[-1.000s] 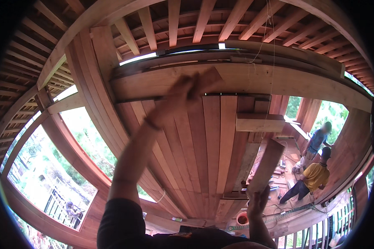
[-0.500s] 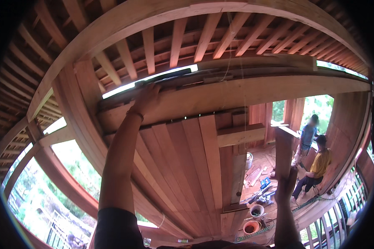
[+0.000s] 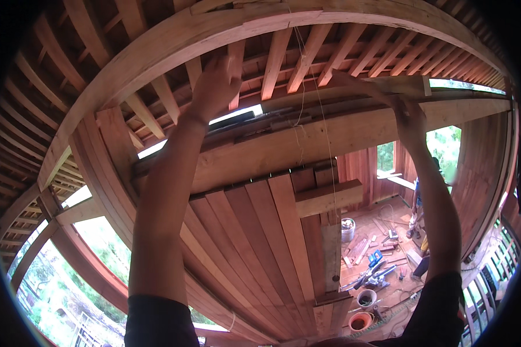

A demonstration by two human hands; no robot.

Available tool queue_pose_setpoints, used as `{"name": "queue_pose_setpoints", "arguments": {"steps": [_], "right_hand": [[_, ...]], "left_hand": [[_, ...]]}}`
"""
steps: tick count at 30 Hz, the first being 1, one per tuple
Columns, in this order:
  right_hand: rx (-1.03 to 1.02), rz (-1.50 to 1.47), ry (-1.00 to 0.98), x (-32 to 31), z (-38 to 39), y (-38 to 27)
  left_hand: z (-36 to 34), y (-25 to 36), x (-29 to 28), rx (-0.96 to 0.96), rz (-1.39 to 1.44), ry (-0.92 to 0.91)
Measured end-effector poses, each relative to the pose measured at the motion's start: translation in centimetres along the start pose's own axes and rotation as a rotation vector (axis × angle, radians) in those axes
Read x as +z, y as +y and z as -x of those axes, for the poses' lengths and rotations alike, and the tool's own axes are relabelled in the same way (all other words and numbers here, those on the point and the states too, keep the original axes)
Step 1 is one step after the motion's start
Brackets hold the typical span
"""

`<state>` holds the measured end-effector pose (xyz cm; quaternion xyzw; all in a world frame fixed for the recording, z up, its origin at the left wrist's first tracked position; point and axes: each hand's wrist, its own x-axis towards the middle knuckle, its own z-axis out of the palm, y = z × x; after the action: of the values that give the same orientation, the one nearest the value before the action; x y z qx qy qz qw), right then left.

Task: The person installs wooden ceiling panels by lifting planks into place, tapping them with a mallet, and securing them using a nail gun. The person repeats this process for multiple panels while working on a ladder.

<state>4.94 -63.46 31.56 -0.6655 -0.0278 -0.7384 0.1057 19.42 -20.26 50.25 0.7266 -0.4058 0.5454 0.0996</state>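
Observation:
My left hand (image 3: 217,84) is raised above the long pale beam (image 3: 260,148), in front of the rafters (image 3: 276,63). It holds nothing, and its fingers look apart, though slightly blurred. Farther right, my right hand (image 3: 410,120) is lifted to the beam's height, closed on one end of a wooden board (image 3: 362,85). That board is seen nearly edge-on and points up and left toward the rafters. Some of the right-hand fingers are hard to make out. A thin string (image 3: 325,127) hangs down between my hands, in front of the beam.
Below the beam is a wall of upright planks (image 3: 255,231) with a short timber block (image 3: 329,198) jutting out. Far below right, the floor holds a blue saw (image 3: 375,266), buckets (image 3: 360,321) and wood scraps. A co-worker (image 3: 418,208) there is mostly hidden by my right arm.
My left hand has left the beam's top and risen toward the rafters. My right hand has swung the board up from low on the right to beam height. The view has shifted slightly.

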Motion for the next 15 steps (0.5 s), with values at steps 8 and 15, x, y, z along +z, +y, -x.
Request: {"name": "queue_pose_setpoints", "arguments": {"steps": [8, 15], "right_hand": [[-0.135, -0.085, -0.122, 10.0, -13.9, -0.5], [-0.112, -0.153, -0.015, 15.6, -19.7, -5.5]], "left_hand": [[-12.3, 2.3, 0.2, 0.120, -0.312, 0.072], [-13.3, 2.2, 0.9, 0.035, -0.404, -0.120]]}}
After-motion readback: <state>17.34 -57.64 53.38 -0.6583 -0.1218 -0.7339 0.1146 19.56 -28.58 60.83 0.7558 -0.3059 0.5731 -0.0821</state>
